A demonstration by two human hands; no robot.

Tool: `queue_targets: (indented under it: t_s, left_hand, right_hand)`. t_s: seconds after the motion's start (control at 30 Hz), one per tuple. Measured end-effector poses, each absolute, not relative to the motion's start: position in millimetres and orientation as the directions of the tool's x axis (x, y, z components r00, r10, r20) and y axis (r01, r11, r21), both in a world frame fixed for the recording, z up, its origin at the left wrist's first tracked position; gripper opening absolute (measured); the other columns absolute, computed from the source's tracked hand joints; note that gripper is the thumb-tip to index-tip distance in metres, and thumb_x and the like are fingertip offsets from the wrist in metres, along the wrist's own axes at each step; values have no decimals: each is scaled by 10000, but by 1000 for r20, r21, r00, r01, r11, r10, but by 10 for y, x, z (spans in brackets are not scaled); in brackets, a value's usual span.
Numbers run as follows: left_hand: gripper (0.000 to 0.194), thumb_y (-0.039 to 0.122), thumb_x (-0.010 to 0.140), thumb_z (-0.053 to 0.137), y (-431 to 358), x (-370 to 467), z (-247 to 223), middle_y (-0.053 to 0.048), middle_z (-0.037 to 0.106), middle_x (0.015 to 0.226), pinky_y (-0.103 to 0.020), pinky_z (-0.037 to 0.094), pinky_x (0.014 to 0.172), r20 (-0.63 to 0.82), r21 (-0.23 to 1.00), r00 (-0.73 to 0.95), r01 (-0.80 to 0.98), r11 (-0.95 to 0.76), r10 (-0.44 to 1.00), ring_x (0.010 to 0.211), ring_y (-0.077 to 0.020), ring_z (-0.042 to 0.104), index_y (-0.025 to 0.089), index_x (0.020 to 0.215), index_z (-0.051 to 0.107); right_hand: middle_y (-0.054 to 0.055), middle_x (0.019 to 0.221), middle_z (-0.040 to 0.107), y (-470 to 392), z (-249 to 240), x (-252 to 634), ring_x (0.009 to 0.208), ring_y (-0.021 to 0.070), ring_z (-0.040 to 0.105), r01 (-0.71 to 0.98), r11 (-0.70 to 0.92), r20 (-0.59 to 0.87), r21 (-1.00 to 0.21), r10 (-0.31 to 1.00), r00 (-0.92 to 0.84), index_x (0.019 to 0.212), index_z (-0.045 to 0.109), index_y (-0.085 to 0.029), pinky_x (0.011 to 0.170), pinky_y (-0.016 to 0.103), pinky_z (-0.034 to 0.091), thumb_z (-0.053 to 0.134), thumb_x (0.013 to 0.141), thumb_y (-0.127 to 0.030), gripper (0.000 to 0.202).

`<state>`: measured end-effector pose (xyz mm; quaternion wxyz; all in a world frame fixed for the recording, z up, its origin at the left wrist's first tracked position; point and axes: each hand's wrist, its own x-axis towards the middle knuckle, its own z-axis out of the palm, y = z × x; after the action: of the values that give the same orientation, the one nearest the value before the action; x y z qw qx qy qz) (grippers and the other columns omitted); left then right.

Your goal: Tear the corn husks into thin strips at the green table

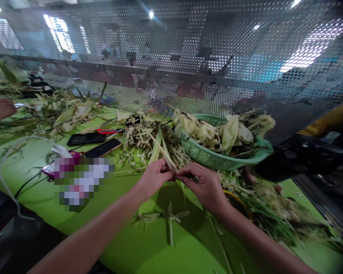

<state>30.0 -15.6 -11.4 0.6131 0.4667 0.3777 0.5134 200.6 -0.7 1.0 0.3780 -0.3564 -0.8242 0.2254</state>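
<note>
Over the green tabletop (157, 251), my left hand (157, 173) and my right hand (202, 186) meet at the fingertips. Between them is a pale strip of corn husk (168, 158), pinched by both thumbs and forefingers. The strip's upper end points up and to the left; its lower end is partly hidden by my fingers. Below my hands lie small husk pieces (171, 217) joined in a star-like shape. Just beyond, a heap of cut husk scraps (140, 140) touches the basket's left side.
A green plastic basket (225, 161) holds corn silk and husks. Left lie a phone (104, 148), a dark flat case (85, 139), red-handled scissors (110, 131) and a white cable (2, 171). Another person's hand (0, 110) is at far left. A perforated metal panel (160, 76) stands behind.
</note>
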Motion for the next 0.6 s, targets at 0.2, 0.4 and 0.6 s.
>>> queue_targets:
  t_s: [0.2,0.4,0.6]
  left_hand:
    - [99,163,745,603,-105,278,-228,-21,602,784,-288,443,765,129,986,218,-135,-101,967,782,-141,564,144,841,588]
    - [111,156,760,599,-159,285,-168,-16,588,798,-289,445,774,106,986,247,-148,-71,963,783,-132,557,150,859,551]
    - [157,166,733,646,-155,294,-149,-16,593,783,-275,446,764,85,977,272,-210,-27,959,768,-124,557,141,869,570]
  right_hand:
    - [26,771,644,4,-8,1990,720,166,596,463,515,346,-721,847,-404,785,645,-192,651,275,455,627,807,-248,63]
    - [18,728,629,-17,17,1949,692,159,581,313,316,213,-896,923,-322,788,619,-177,652,278,468,655,750,-282,118]
    - [-4,725,610,-17,18,1951,694,143,577,135,216,165,-967,935,-315,767,586,-184,666,268,471,716,696,-299,187]
